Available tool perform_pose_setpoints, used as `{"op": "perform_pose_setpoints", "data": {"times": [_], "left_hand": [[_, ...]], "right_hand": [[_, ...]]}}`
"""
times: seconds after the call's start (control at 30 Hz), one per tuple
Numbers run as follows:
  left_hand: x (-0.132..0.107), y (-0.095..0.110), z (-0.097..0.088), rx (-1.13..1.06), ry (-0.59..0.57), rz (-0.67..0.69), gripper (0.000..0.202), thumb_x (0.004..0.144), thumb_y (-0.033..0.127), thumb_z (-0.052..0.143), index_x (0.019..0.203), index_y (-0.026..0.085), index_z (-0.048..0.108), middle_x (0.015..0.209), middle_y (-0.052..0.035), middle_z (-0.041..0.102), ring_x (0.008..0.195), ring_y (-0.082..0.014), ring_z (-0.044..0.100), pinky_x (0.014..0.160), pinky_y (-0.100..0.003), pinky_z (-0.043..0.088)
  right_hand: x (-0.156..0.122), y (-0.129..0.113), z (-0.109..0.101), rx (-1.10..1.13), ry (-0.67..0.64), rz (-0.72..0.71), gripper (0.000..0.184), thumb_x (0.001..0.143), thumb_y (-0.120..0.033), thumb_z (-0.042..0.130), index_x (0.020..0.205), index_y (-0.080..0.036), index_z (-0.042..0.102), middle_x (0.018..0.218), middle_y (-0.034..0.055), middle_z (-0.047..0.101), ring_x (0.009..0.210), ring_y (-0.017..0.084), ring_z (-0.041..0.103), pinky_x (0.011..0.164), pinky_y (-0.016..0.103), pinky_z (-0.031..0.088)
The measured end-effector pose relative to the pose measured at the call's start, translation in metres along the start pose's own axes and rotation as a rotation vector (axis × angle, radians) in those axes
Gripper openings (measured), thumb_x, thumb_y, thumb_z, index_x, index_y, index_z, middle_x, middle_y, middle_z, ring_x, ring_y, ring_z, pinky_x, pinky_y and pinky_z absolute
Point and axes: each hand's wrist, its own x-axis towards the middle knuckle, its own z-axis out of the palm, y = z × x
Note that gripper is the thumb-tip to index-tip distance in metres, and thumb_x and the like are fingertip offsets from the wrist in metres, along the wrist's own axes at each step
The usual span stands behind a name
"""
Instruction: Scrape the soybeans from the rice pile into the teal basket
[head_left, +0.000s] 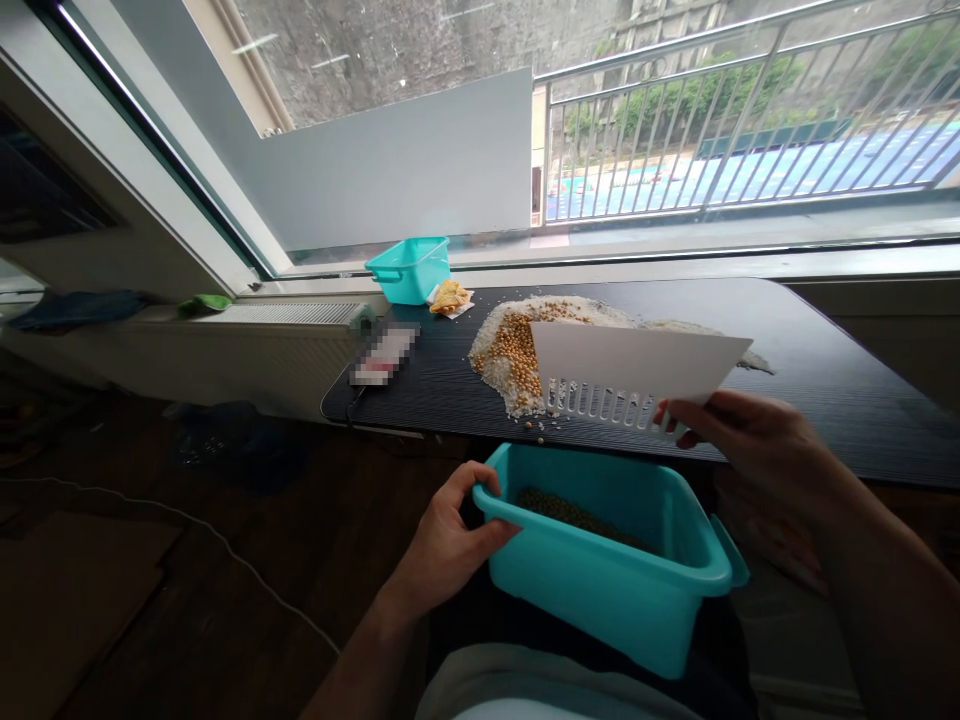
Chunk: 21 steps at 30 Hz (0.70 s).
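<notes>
Turquoise bin: deep, round-cornered, smooth-walled, standing just in front of the black table; dark, greenish-brown grains lie along its floor.
Left hand: pinching the rim at the bin's left end.
Right hand: pinching the right end of the white sheet between thumb and fingers.
Sheet's look: flat, plain above, 1 row of slots along the lower edge; held before the heap.
Heap: golden-tan round beans among white grains, spread on the table, partly hidden.
Small turquoise tub: far left corner, beside 1 crumpled yellowish piece.
</notes>
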Motion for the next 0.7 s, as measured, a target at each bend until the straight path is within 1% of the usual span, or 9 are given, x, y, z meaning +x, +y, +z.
{"op": "perform_pose_setpoints", "data": {"times": [0.1,0.2,0.27,0.37,0.43,0.5,0.57,0.63,0.7], "left_hand": [[0.0,0.001,-0.001,0.001,0.001,-0.003,0.027,0.075,0.037,0.08,0.087,0.022,0.06,0.079,0.005,0.049,0.077,-0.0168,0.047,0.071,-0.025,0.041],[-0.001,0.002,-0.005,-0.001,0.01,-0.011,0.028,0.076,0.038,0.08,0.088,0.022,0.061,0.079,0.0052,0.049,0.075,-0.0159,0.047,0.068,-0.025,0.041],[-0.002,0.002,-0.011,0.007,0.022,-0.018,0.028,0.077,0.04,0.08,0.088,0.022,0.061,0.079,0.0052,0.05,0.074,-0.0155,0.048,0.067,-0.024,0.042],[-0.005,0.0,-0.023,0.04,0.074,-0.017,0.028,0.077,0.039,0.08,0.088,0.022,0.061,0.08,0.0047,0.054,0.075,-0.0159,0.051,0.067,-0.024,0.043],[-0.006,-0.001,-0.03,0.061,0.101,-0.005,0.027,0.078,0.037,0.08,0.089,0.022,0.062,0.081,0.0041,0.056,0.077,-0.0163,0.053,0.068,-0.024,0.045],[-0.007,-0.003,-0.035,0.068,0.103,0.01,0.027,0.078,0.037,0.081,0.089,0.021,0.062,0.082,0.0038,0.057,0.076,-0.0163,0.054,0.068,-0.024,0.045],[-0.006,-0.003,-0.039,0.065,0.092,0.01,0.028,0.079,0.039,0.081,0.089,0.021,0.062,0.081,0.0038,0.057,0.075,-0.0163,0.054,0.066,-0.024,0.045],[-0.006,-0.004,-0.04,0.058,0.096,0.001,0.029,0.079,0.04,0.081,0.09,0.021,0.062,0.081,0.0038,0.057,0.075,-0.0164,0.054,0.066,-0.024,0.045],[-0.005,-0.005,-0.039,0.057,0.106,-0.008,0.027,0.078,0.038,0.08,0.089,0.021,0.062,0.08,0.0042,0.056,0.075,-0.0162,0.052,0.067,-0.024,0.044]], "right_hand": [[0.0,0.0,0.003,0.001,-0.005,0.008,0.063,0.056,-0.091,0.083,0.068,-0.029,0.081,0.07,0.0039,0.078,0.06,0.021,0.069,0.059,0.039,0.065],[0.001,-0.001,0.011,0.012,-0.036,0.003,0.063,0.056,-0.091,0.083,0.068,-0.029,0.081,0.07,0.0036,0.078,0.059,0.02,0.069,0.059,0.039,0.064],[0.003,-0.001,0.019,0.015,-0.063,-0.003,0.064,0.057,-0.091,0.082,0.067,-0.028,0.08,0.069,0.0035,0.078,0.057,0.02,0.068,0.058,0.038,0.063],[0.008,-0.001,0.035,-0.004,-0.115,-0.007,0.068,0.057,-0.094,0.078,0.067,-0.027,0.079,0.066,0.0038,0.076,0.055,0.019,0.065,0.057,0.037,0.06],[0.01,-0.001,0.045,-0.028,-0.145,-0.011,0.07,0.059,-0.095,0.076,0.068,-0.025,0.079,0.064,0.004,0.075,0.055,0.019,0.065,0.058,0.036,0.059],[0.011,-0.003,0.052,-0.046,-0.162,-0.008,0.071,0.059,-0.095,0.075,0.069,-0.024,0.079,0.063,0.0046,0.074,0.057,0.02,0.067,0.058,0.036,0.059],[0.01,-0.005,0.055,-0.049,-0.184,0.003,0.071,0.06,-0.093,0.076,0.069,-0.023,0.08,0.064,0.0051,0.075,0.058,0.021,0.068,0.058,0.035,0.058],[0.008,-0.008,0.054,-0.029,-0.194,0.023,0.072,0.057,-0.093,0.077,0.07,-0.023,0.08,0.065,0.0053,0.076,0.058,0.021,0.068,0.058,0.035,0.059],[0.002,-0.01,0.048,-0.006,-0.153,0.033,0.072,0.053,-0.095,0.079,0.068,-0.024,0.08,0.066,0.0051,0.076,0.057,0.02,0.067,0.058,0.036,0.061]]}}
